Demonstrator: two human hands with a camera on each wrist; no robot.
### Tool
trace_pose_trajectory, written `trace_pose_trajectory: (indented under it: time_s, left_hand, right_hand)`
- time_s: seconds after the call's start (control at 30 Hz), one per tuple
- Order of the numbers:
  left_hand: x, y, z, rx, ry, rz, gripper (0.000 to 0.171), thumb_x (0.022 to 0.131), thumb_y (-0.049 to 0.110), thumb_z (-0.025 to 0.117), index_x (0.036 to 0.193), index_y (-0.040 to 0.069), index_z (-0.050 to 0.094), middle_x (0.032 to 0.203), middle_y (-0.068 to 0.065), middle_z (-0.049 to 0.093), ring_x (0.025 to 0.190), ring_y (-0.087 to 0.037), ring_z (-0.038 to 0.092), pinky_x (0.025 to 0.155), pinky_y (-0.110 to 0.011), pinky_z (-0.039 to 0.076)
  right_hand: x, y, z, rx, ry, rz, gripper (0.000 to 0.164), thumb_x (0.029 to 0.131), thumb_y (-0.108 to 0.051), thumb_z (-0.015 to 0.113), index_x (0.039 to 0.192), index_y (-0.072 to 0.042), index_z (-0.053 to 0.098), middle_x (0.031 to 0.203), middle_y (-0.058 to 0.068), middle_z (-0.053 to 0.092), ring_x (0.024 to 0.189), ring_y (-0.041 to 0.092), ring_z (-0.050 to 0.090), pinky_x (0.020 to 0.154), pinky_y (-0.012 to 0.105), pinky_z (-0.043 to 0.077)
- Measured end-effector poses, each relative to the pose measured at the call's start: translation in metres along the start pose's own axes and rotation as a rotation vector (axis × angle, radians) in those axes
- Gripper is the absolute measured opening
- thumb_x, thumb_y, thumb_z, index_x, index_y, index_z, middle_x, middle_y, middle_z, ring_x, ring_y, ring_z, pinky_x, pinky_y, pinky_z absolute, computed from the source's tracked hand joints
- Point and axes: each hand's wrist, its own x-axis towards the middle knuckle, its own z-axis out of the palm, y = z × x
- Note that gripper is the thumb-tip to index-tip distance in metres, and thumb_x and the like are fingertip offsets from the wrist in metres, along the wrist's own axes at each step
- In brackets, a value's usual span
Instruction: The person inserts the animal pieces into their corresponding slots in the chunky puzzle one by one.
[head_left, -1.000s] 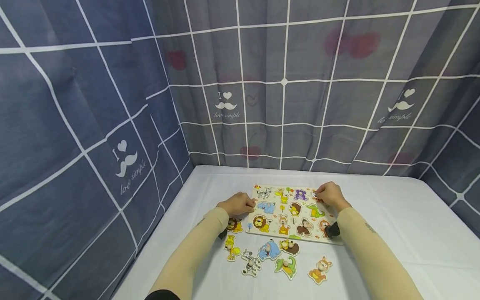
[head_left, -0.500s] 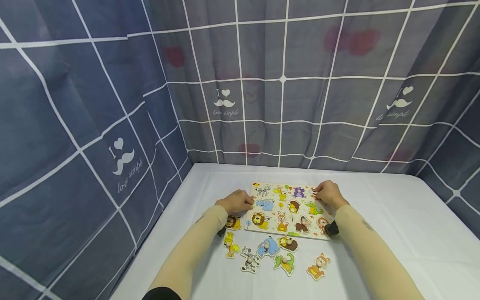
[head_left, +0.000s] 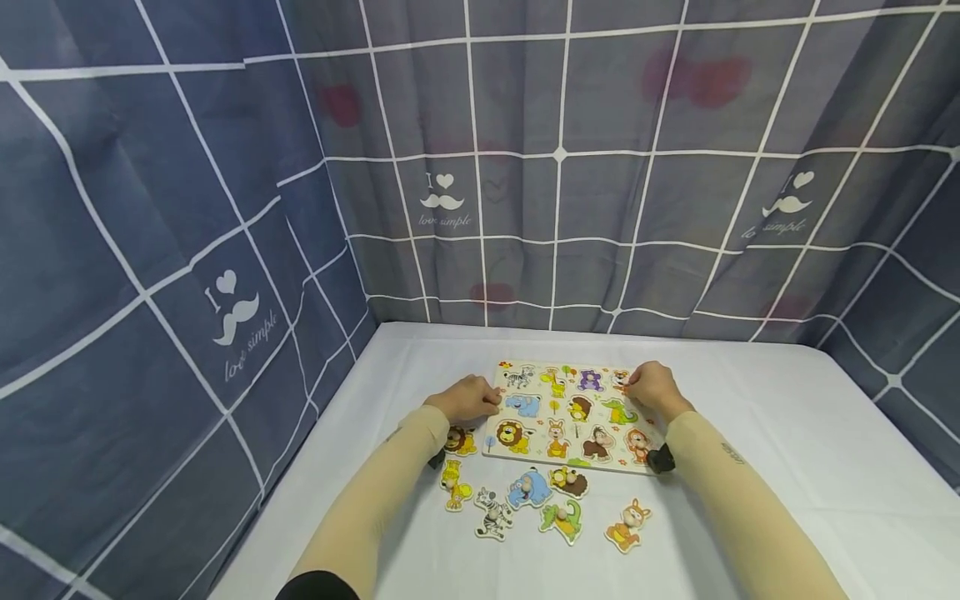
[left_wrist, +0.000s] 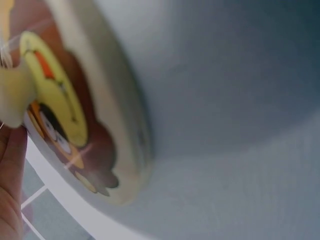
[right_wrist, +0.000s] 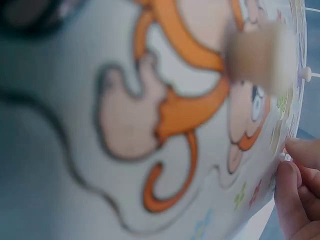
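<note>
A wooden animal peg puzzle board (head_left: pixel 538 429) lies on the white table. My right hand (head_left: pixel 654 390) is at its upper right corner, thumb and fingertip pinching at the small tiger piece (head_left: pixel 621 380), mostly hidden by the fingers. My left hand (head_left: pixel 469 398) grips the board's left edge with bent fingers. Under the left wrist lies a loose lion piece (head_left: pixel 461 442), whose knob (left_wrist: pixel 15 95) looms large in the left wrist view. Close below my right wrist is the monkey piece (head_left: pixel 639 446), its round knob (right_wrist: pixel 262 57) standing up in the right wrist view.
Loose in front of the board lie a giraffe (head_left: pixel 454 487), a zebra (head_left: pixel 493 515), an elephant (head_left: pixel 529 488), a hedgehog (head_left: pixel 570 482), a crocodile (head_left: pixel 562 522) and a kangaroo piece (head_left: pixel 628 525). Grey checked curtains (head_left: pixel 517 192) stand behind and left of the table (head_left: pixel 757 433).
The head view has shifted a little, so the whole scene sits further left and higher. Both hands keep their places at the board.
</note>
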Motion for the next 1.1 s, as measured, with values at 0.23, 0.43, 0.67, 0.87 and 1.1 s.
trace_pose_trajectory:
  time_s: [0.23, 0.43, 0.67, 0.87, 1.1]
  left_hand:
    - [-0.002, 0.002, 0.000, -0.006, 0.009, -0.027, 0.032, 0.096, 0.026, 0.069, 0.125, 0.013, 0.072, 0.137, -0.009, 0.065, 0.129, -0.026, 0.056, 0.113, -0.040, 0.044]
    - [-0.003, 0.004, 0.000, 0.013, 0.005, -0.028, 0.032, 0.096, 0.026, 0.069, 0.125, 0.014, 0.071, 0.136, -0.007, 0.065, 0.126, -0.025, 0.057, 0.113, -0.040, 0.043]
    - [-0.003, 0.001, 0.002, 0.000, 0.013, -0.017, 0.031, 0.096, 0.024, 0.070, 0.123, 0.011, 0.072, 0.132, -0.008, 0.067, 0.125, -0.024, 0.059, 0.110, -0.039, 0.046]
    - [-0.005, 0.002, 0.002, 0.004, 0.018, -0.017, 0.030, 0.096, 0.024, 0.070, 0.123, 0.012, 0.073, 0.134, -0.008, 0.066, 0.128, -0.027, 0.058, 0.112, -0.041, 0.045]
    - [-0.005, 0.003, 0.000, 0.024, 0.014, -0.008, 0.030, 0.095, 0.025, 0.071, 0.123, 0.013, 0.073, 0.134, -0.008, 0.067, 0.126, -0.027, 0.058, 0.112, -0.042, 0.044]
  right_hand:
    - [-0.005, -0.001, -0.001, -0.014, -0.001, -0.035, 0.009, 0.074, -0.002, 0.070, 0.080, 0.004, 0.070, 0.086, 0.019, 0.070, 0.079, 0.031, 0.061, 0.076, 0.045, 0.054]
    - [-0.007, -0.001, -0.002, -0.053, -0.006, -0.024, 0.008, 0.074, 0.000, 0.068, 0.080, 0.004, 0.071, 0.087, 0.019, 0.070, 0.079, 0.031, 0.061, 0.075, 0.043, 0.054]
    - [-0.012, -0.002, -0.005, -0.040, -0.046, -0.029, 0.010, 0.074, -0.001, 0.069, 0.082, 0.005, 0.069, 0.084, 0.018, 0.068, 0.075, 0.026, 0.059, 0.065, 0.033, 0.052]
    - [-0.015, -0.005, -0.006, -0.004, -0.062, -0.065, 0.012, 0.079, -0.003, 0.073, 0.087, 0.005, 0.070, 0.084, 0.016, 0.069, 0.072, 0.022, 0.060, 0.060, 0.028, 0.051]
    - [-0.024, -0.015, -0.006, 0.038, -0.084, -0.151, 0.014, 0.083, -0.005, 0.074, 0.093, 0.004, 0.071, 0.086, 0.013, 0.069, 0.074, 0.020, 0.060, 0.063, 0.030, 0.052]
